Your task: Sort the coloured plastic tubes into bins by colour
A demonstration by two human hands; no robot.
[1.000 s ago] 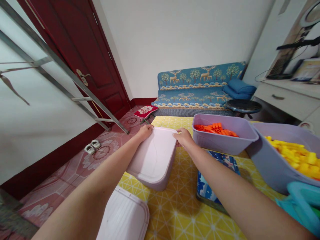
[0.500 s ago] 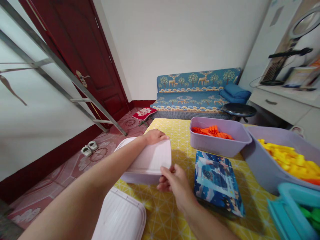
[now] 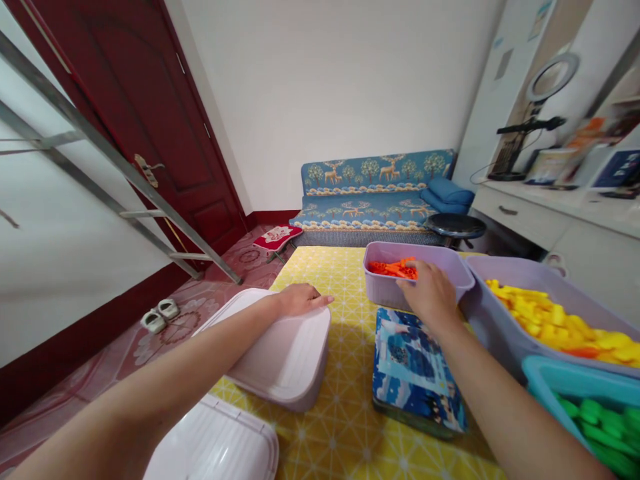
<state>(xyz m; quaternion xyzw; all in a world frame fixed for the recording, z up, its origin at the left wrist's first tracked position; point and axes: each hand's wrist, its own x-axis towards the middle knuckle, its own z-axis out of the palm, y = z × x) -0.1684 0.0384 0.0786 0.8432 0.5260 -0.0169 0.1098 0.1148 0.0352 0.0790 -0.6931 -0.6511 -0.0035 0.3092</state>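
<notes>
My left hand lies palm down on the pale pink lid of a plastic box, its fingers stretched toward the far right corner. The lid covers the box's top. My right hand is at the near rim of a lilac bin. Its thumb and fingers straddle the rim, though some fingertips are hidden. Inside the bin lie orange plastic pieces, just beyond those fingers. Under my right wrist sits a blue printed tin box.
Right of the tin stand a lilac bin with yellow pieces and a teal bin with green ones. Another pale lid lies near left on the yellow tablecloth. Beyond the table are a sofa and black stool.
My right hand has left the lidded box's corner and moved right and away to the orange pieces' bin. My left hand stays on the lid. The view has turned slightly right.
</notes>
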